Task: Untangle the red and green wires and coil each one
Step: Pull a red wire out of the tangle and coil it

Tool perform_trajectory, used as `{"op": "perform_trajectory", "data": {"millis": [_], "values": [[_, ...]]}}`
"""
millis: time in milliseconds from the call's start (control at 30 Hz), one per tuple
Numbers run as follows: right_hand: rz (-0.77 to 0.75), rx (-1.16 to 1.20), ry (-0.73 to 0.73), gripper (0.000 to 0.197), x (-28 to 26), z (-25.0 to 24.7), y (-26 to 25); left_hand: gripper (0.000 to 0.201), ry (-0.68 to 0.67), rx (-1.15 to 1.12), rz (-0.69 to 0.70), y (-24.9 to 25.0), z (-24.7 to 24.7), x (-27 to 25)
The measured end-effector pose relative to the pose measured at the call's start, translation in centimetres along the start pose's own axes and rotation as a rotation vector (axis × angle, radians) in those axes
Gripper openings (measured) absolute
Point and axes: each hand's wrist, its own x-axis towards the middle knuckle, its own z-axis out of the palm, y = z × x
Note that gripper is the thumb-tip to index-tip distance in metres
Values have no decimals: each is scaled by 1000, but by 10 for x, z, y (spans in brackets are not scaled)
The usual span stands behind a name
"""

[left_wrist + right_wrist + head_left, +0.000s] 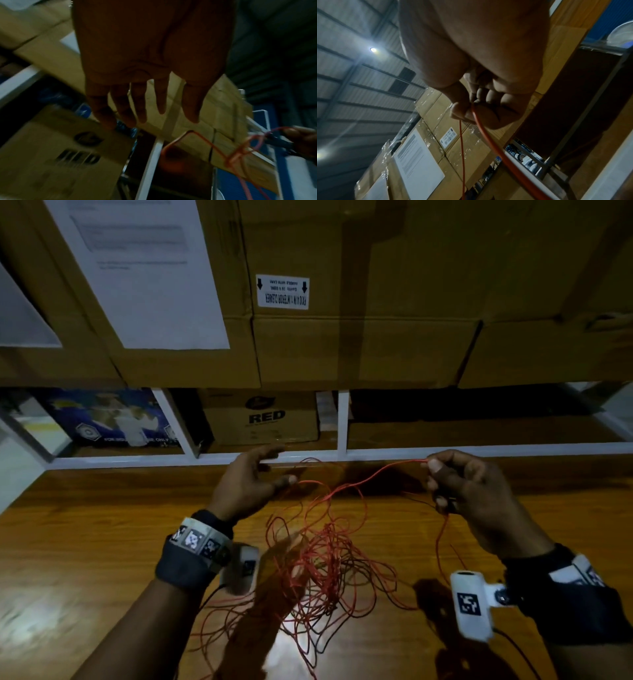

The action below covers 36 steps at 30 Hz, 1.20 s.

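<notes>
Red wire (322, 556): one long thin strand, lying in a loose tangled heap on the wooden table (85, 542), between the two forearms. A single length rises out of the heap and runs up to the right, where it ends in the right hand (479, 494). Another loop reaches up beside the left hand (246, 484).

Dark wire (329, 631): thin strands mixed through the same heap, showing most plainly at its near edge; in this dim light its colour reads as black, and green cannot be confirmed.

Right hand: raised above the table, fingers curled in, thumb and forefinger pinching the red wire near its end. The right wrist view shows the wire (488, 136) leaving the pinch and dropping away.

Left hand: raised above the table to the left of the heap, fingers straight and slightly spread, gripping nothing. The left wrist view shows the palm (145, 47) open with a bend of red wire (202, 138) below and apart from the fingertips.

Wrist cameras (471, 604): white housings with black-and-white square markers, strapped on dark bands at both wrists.

Surroundings: white shelf frame (342, 419) behind the table, holding a brown carton printed "RED" (263, 419) and a blue printed box (109, 419). Large cardboard boxes (359, 320) stacked above, one with a white label (282, 291), another with a white paper sheet (144, 268).
</notes>
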Motion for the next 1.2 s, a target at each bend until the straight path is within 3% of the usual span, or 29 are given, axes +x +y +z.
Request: {"op": "perform_trajectory", "data": {"millis": [67, 133, 200, 267, 333, 400, 500, 567, 667, 733, 833, 900, 967, 1100, 1133, 1200], "values": [[-41, -29, -20, 16, -4, 5, -5, 61, 45, 103, 219, 19, 4, -13], [-75, -38, -33, 16, -6, 11, -10, 61, -48, 119, 315, 46, 16, -25], [-106, -46, -37, 15, -7, 16, -15, 57, -181, 177, 279, 62, 37, -30], [-146, -74, -34, 15, -8, 17, -19, 42, -184, 210, 263, 60, 53, -25], [-175, -139, -13, 13, -9, 14, -21, 25, -176, 52, 250, 49, 54, -17], [-160, -171, 12, 12, -11, 7, -20, 20, -206, -118, 224, 36, 43, -11], [-121, -134, 44, 11, -15, -10, -20, 13, -162, -374, 34, 23, 25, -6], [-143, -107, 5, 14, -21, -24, -20, 10, -18, -551, -199, 10, 16, 7], [-155, -284, -59, 14, -32, -33, -15, 22, 137, -945, -456, 0, 11, 18], [-119, -375, -55, 11, -34, -32, -2, 35, 195, -1201, -497, -3, 11, 20], [-76, -402, -11, 13, -32, -30, 17, 48, 233, -1403, -493, -10, 12, 20], [-59, -394, 53, 13, -30, -33, 24, 53, 257, -1342, -501, -13, 13, 19], [-48, -374, 114, 14, -29, -36, 27, 51, 284, -1126, -479, -16, 14, 13], [-38, -331, 117, 13, -31, -30, 26, 37, 49, -769, -416, -20, 16, 0], [-37, -329, 104, 12, -33, -26, 26, 33, 18, -652, -395, -21, 17, -1], [-39, -322, 81, 11, -35, -18, 23, 31, 84, -242, -236, -19, 15, -3]]}}
